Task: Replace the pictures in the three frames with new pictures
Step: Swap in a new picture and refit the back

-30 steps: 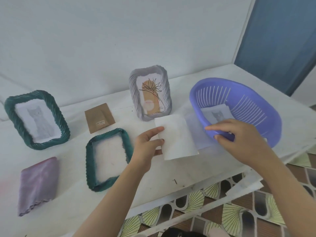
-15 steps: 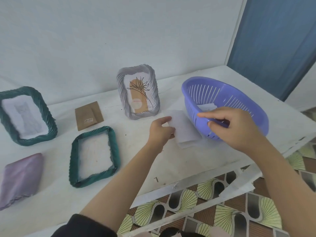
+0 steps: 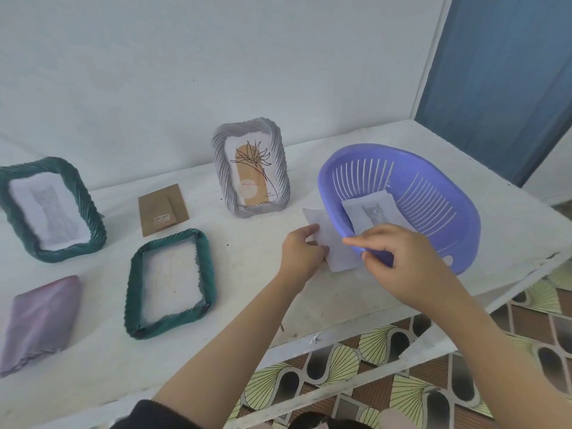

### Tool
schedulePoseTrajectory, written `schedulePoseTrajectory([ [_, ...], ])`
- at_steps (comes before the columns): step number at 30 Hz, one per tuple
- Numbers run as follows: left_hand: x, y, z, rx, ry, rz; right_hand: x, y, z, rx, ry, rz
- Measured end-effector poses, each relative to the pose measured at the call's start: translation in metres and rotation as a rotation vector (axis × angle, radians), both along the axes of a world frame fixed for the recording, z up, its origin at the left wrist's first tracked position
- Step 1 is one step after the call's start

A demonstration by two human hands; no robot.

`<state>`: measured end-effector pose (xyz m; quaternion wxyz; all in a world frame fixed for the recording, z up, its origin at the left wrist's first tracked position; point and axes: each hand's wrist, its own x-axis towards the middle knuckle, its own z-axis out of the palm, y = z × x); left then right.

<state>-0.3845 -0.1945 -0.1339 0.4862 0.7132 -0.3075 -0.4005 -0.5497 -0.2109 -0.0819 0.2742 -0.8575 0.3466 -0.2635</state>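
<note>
Progress looks like roughly a third. The green frame [image 3: 49,209] at the far left already shows a pale cat print, like the prints [image 3: 368,212] lying in the basket [image 3: 402,205], so I judge it finished. The flat frame [image 3: 170,283] lies face down and open on the surface [image 3: 247,289], with its brown backing [image 3: 162,209] set apart behind it and no clear picture inside. The grey frame [image 3: 250,167] stands untouched with a flower drawing, probably still the old one.

The left hand [image 3: 305,258] pinches a white sheet [image 3: 334,249] by its near edge, with the sheet's far side against the basket's wall. The right hand [image 3: 399,258] hovers at the near rim with its index finger straight and thumb below. Whether those fingers grip anything I cannot tell.

Compared with half a second ago, the right hand has dropped back from the basket's inside, uncovering the prints, and the sheet sits tighter against the basket.
</note>
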Motion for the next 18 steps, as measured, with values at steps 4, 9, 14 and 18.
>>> schedulePoseTrajectory([
  [4, -0.001, 0.003, 0.007, -0.007, -0.158, -0.079, 0.000, 0.000, 0.001, 0.004, 0.022, 0.005],
  [9, 0.002, 0.012, 0.009, -0.176, -0.465, -0.037, -0.002, -0.003, 0.011, 0.150, -0.098, -0.038],
  [14, 0.004, 0.017, 0.020, -0.480, -0.537, -0.185, -0.003, -0.032, 0.032, 0.178, -0.073, -0.143],
  [18, 0.002, 0.016, 0.022, -0.438, -0.651, -0.354, 0.004, -0.073, 0.021, 0.197, 0.314, -0.259],
])
